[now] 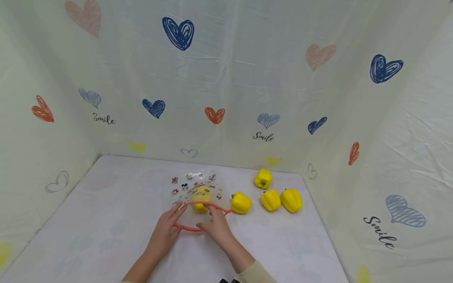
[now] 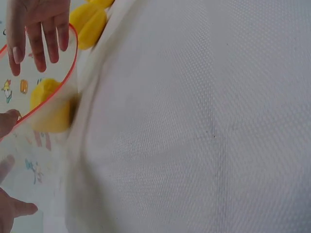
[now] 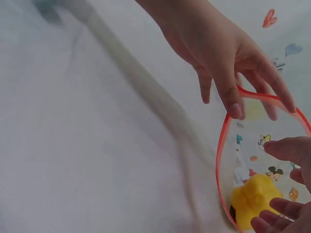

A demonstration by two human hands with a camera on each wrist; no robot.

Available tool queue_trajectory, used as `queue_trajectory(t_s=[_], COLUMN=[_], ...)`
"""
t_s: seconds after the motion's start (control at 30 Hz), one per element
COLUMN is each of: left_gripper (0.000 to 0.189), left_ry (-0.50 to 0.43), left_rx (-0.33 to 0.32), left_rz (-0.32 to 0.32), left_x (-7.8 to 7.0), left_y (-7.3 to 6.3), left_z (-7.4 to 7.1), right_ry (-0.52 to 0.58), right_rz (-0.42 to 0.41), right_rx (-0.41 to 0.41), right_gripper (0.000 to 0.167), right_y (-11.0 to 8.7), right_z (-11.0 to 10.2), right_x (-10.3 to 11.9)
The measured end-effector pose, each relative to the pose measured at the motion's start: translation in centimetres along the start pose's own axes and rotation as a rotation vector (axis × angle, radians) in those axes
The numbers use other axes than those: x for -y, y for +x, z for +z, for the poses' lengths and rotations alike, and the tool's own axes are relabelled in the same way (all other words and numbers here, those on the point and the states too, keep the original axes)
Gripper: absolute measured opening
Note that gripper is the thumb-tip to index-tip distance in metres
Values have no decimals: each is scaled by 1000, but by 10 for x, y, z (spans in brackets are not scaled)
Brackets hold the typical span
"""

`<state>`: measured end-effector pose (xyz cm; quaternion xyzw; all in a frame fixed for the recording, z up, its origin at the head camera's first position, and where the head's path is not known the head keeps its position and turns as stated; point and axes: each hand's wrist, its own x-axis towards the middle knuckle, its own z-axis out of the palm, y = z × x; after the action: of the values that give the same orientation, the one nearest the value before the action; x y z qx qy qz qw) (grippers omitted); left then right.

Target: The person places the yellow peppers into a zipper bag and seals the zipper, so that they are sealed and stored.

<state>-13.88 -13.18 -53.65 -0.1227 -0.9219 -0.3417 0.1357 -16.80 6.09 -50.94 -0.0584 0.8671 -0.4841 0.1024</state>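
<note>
A clear bag (image 1: 216, 188) with cartoon prints and a red rim lies with its mouth held apart toward me. Inside sits a yellow bell pepper (image 1: 201, 199), seen partly through the film. My left hand (image 1: 165, 228) is at the left side of the mouth, its fingers spread across the rim. At the mouth's right side, my right hand (image 1: 216, 226) has loosely extended fingers, holding no pepper. The left wrist view shows this right hand (image 2: 41, 24) with straight fingers over the opening. In the right wrist view, the left hand (image 3: 223, 53) touches the red rim with spread fingers.
Just right of the bag lies a yellow bell pepper (image 1: 241, 203). Several more stand farther right, among them one at the back (image 1: 263, 179) and a right-hand one (image 1: 291, 200). A white cloth covers the table (image 1: 116, 220); a heart-printed curtain (image 1: 233, 78) surrounds it.
</note>
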Motion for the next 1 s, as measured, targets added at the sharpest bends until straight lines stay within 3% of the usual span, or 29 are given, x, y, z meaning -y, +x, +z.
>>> queue_trajectory(t_s=[0.23,0.4,0.73,1.0], left_gripper=[70,71,73,74], left_ry=[-43,-46,-22,-41], left_rx=[40,54,42,42], left_rz=[-80,-116,-122,-126], left_x=[-1,-4,-3,-1], left_y=[2,4,5,7], left_z=[2,3,4,6], right_ry=[44,94,107,35], right_rz=[-100,-82,-41,-18], right_rx=[13,1,-58,-32], right_gripper=[58,55,49,52], right_y=[-11,-17,-24,-27], right_z=[-16,-28,-53,-79], right_x=[-6,-8,-18,-23])
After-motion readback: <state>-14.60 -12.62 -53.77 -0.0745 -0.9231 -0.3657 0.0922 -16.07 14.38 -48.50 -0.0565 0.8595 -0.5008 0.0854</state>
